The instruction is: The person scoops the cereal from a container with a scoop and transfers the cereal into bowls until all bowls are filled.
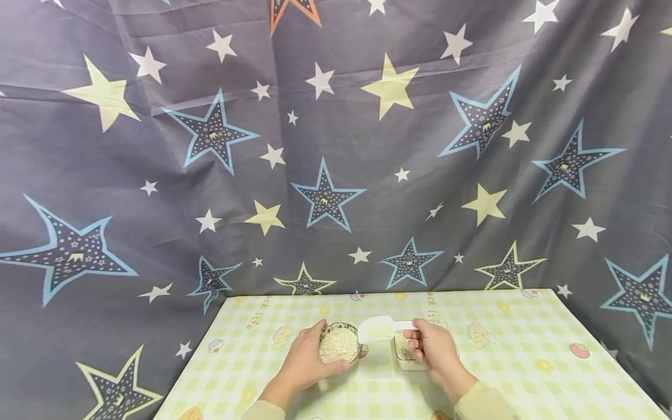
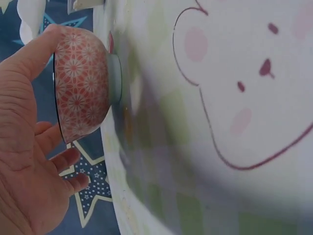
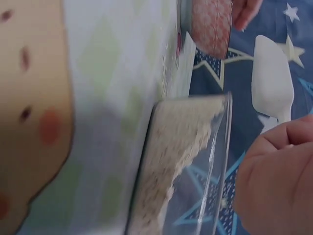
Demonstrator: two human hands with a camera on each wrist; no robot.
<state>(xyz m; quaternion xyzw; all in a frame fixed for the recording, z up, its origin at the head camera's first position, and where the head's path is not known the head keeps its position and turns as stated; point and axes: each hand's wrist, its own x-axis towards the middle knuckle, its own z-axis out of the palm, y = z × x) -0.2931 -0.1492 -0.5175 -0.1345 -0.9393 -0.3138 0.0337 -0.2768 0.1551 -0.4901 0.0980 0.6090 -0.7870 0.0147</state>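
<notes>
My left hand [image 1: 310, 359] grips a small bowl [image 2: 80, 83] between thumb and fingers. The bowl has a red and white flower pattern outside and is heaped with pale grain flakes [image 1: 338, 345]. In my right hand [image 1: 436, 350] is the handle of a white scoop [image 1: 375, 329]; its blade points left, at the bowl's right rim in the head view. Below the right hand stands a clear container [image 1: 412, 366], partly hidden by that hand. The right wrist view shows similar pale flakes [image 3: 168, 137] sloping inside it.
Under everything lies a green and white checked tablecloth [image 1: 294, 402] with cartoon prints. A dark curtain [image 1: 336, 251] with stars hangs behind the table's far edge.
</notes>
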